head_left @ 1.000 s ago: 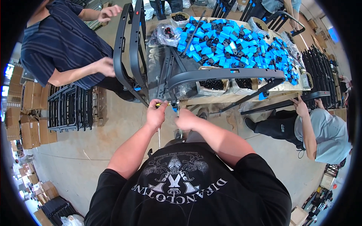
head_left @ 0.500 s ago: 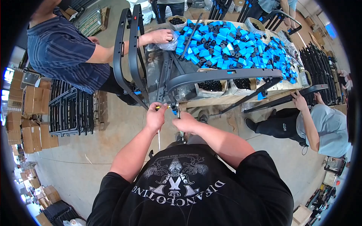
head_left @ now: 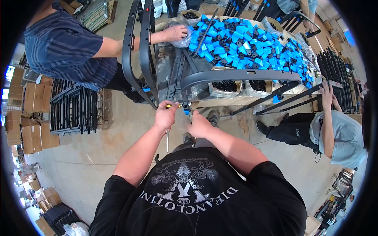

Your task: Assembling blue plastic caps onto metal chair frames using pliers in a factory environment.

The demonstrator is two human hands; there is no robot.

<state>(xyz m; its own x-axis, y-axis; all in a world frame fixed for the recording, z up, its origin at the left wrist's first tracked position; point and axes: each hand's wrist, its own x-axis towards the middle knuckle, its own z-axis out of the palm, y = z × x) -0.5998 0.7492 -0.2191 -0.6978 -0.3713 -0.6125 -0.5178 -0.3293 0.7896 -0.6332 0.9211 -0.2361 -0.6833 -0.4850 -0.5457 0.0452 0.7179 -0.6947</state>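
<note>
The lower end of a dark grey curved metal frame comes down between my hands, with a small blue plastic piece on it. My left hand is closed on a thin tool: a yellow-and-black part shows above the fingers and a slim metal rod sticks out below. Just right of the blue piece, my right hand is closed, its fingertips close to the frame end. Something small and silvery shows by those fingertips; what they hold is too small to make out.
Blue and black plastic parts are heaped on the table, beside tubs of black pieces. A co-worker at left rests a hand on a clear plastic bag. Another at right handles a frame bar. Stacked frames and cartons stand left.
The view has shifted slightly. My right hand has shifted up at the frame end, and the metal tool seen below it earlier no longer shows. The co-worker at right has raised a hand along the bar.
</note>
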